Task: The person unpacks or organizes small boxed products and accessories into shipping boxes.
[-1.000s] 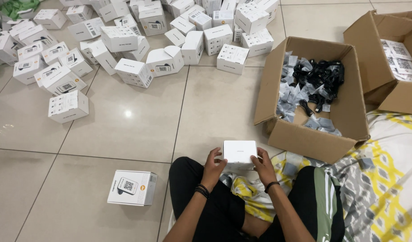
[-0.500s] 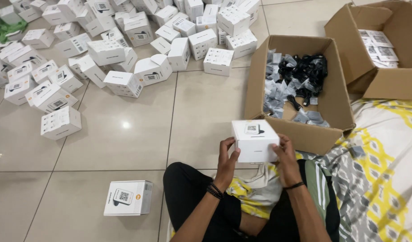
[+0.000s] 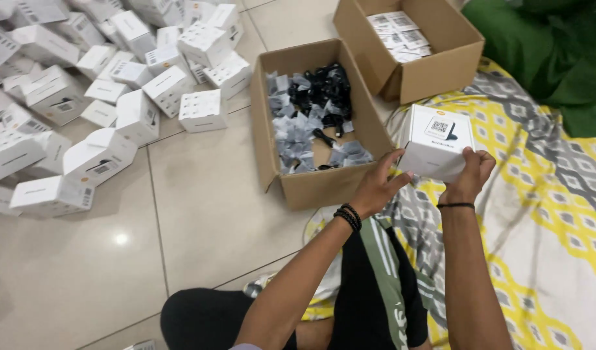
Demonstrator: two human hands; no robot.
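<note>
White cardboard cube box [image 3: 436, 141] being gripped by left hand [image 3: 374, 188] and right hand [image 3: 470, 176]; many finished-looking white boxes [image 3: 103, 84] piling upper left, brown carton of black parts [image 3: 314, 107] far from empty.

Bright, even indoor light; ceiling-lamp glare spot on floor tiles [image 3: 121, 239].

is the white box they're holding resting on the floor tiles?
No, the small white cardboard box is held up between the left hand and right hand, above the yellow-and-grey patterned cloth.

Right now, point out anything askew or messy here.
The white boxes lie tumbled in a loose heap on the floor tiles, tilted every way, some open. The small box in both hands looks intact.
</note>
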